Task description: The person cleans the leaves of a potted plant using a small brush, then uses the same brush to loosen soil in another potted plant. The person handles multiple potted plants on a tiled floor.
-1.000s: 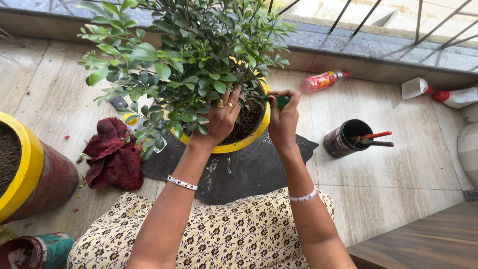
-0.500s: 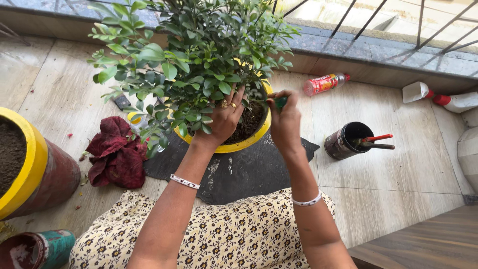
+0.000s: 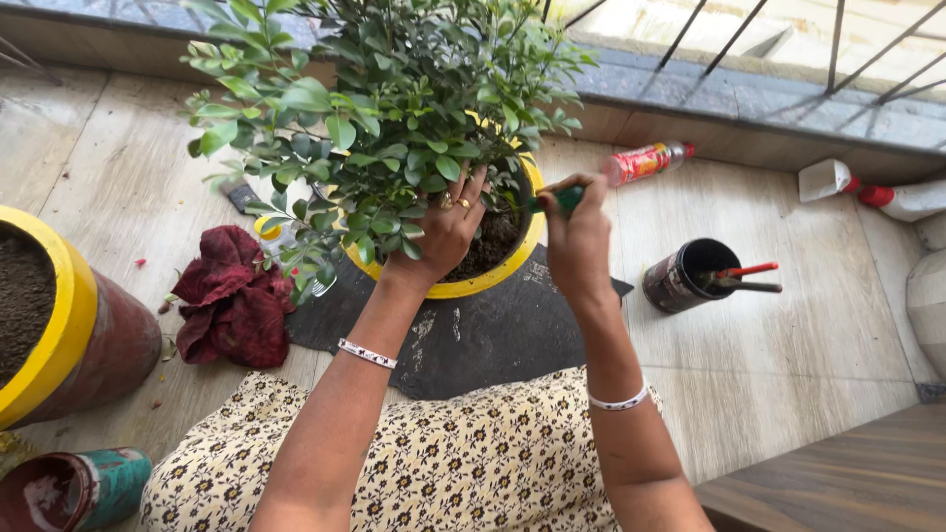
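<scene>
Yellow paint rims the pot (image 3: 463,288) at the centre of the head view, where a leafy green plant (image 3: 394,108) grows from dark soil (image 3: 493,246). The left hand (image 3: 439,236) lies open against the lower foliage, fingers spread and pressing the leaves aside toward ten o'clock. The right hand (image 3: 576,236) is closed around a green-handled tool (image 3: 564,199) whose working end points into the pot; the tip is hidden among stems, so what it touches cannot be told. By the look of it, the step in hand is work at the base of the plant, loosening soil or trimming a stem. A next move would call for the leaves held clear and the tool kept off the main stem.

The pot stands on a dark mat (image 3: 473,335) on the pale tiled floor (image 3: 788,335).

- At two o'clock lies a clear bottle with a red and yellow label (image 3: 645,163).
- At three o'clock stands a dark tin (image 3: 680,278) holding red-handled tools (image 3: 744,276).
- Far toward two o'clock lies a white bottle with a red collar (image 3: 902,195).
- At nine o'clock a dark red cloth (image 3: 229,300) lies crumpled beside a second yellow-rimmed pot (image 3: 69,325).
- At seven o'clock rests a teal and red can (image 3: 79,488).
</scene>
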